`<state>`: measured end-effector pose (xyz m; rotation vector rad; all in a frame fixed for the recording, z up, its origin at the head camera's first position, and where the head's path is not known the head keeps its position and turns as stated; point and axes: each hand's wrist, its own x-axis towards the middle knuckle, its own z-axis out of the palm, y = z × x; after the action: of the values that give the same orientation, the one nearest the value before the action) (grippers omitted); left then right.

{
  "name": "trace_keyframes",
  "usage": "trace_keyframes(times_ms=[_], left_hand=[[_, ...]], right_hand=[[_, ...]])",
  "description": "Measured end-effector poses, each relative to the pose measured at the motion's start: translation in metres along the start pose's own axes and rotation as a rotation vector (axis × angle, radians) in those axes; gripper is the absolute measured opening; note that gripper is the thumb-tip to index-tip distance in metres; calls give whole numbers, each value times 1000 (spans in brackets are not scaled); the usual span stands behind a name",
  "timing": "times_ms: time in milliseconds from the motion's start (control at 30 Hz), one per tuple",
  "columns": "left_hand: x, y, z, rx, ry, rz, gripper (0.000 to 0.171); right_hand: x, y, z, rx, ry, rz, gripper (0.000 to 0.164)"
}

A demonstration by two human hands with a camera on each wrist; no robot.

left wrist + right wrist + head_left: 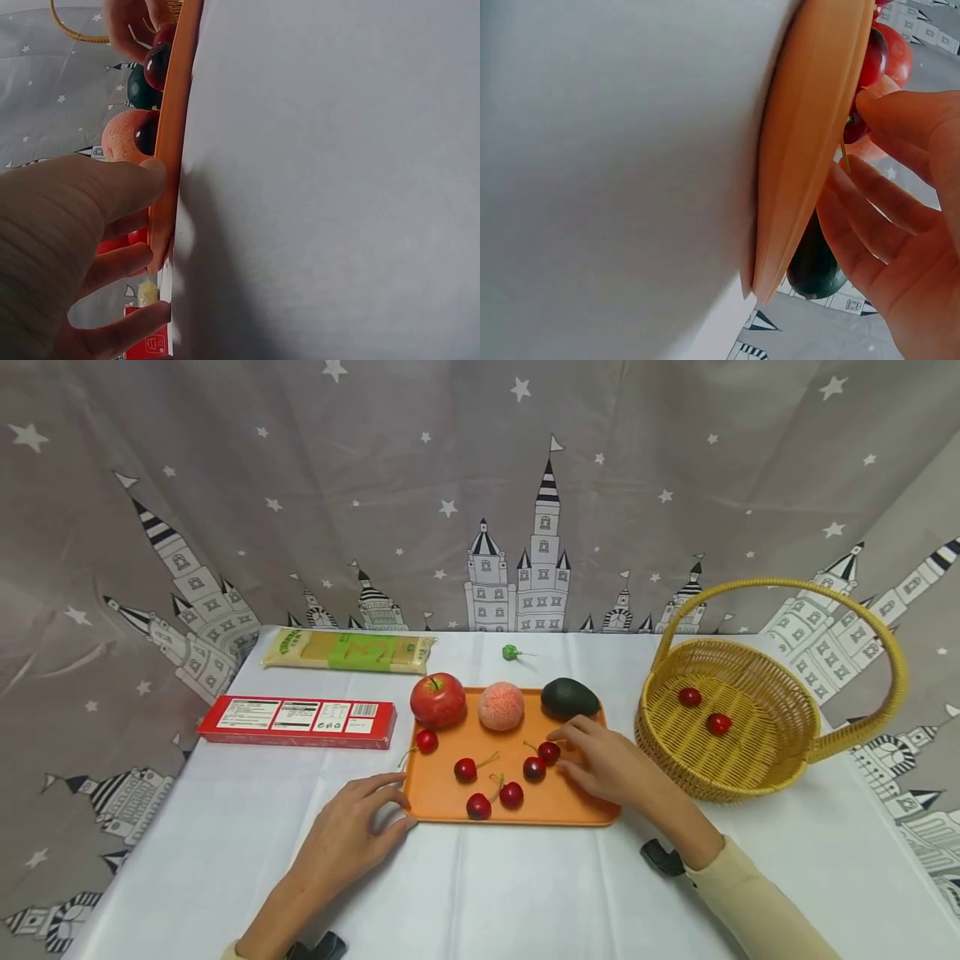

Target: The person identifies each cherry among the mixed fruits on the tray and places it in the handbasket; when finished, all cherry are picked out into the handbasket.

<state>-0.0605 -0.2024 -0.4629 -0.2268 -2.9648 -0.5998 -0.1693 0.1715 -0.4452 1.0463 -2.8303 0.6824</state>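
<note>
Nearest me, my left hand (351, 825) stands at the tray's near left corner, fingers spread and relaxed, thumb touching the rim; it grips nothing. The orange tray (442, 806) lies flat on the white cloth (525, 885).

My right hand (603, 757) is over the tray's right side, thumb and fingers narrowly parted about a dark cherry (548, 752). The thumb appears to touch it; I cannot tell whether the pinch is made. A second cherry (534, 768) sits just beside it, toward the left hand.

I advise squaring thumb and forefinger on the fruit's widest part, with light pressure, as a round, smooth skin may roll. The lift should be straight up, clear of the neighbour and the stem. The left hand should brace the rim without tilting it.

Farther off, an apple (438, 700), a peach (501, 707) and an avocado (570, 698) line the tray's far side. To the right, the wicker basket (697, 777) holds two red fruits (718, 723).
</note>
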Motion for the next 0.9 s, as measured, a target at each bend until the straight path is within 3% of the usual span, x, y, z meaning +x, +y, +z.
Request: trace_keyframes(times_ms=[200,467,900], left_hand=[[0,1,0,-2,0,1,26],[1,2,1,-9,-7,-8,26],[2,0,0,-8,-12,-15,24]], right_hand=[[6,2,5,23,-57,-15,29],[5,3,5,5,-60,-37,26],[-1,-3,-18,-66,-14,-37,26]])
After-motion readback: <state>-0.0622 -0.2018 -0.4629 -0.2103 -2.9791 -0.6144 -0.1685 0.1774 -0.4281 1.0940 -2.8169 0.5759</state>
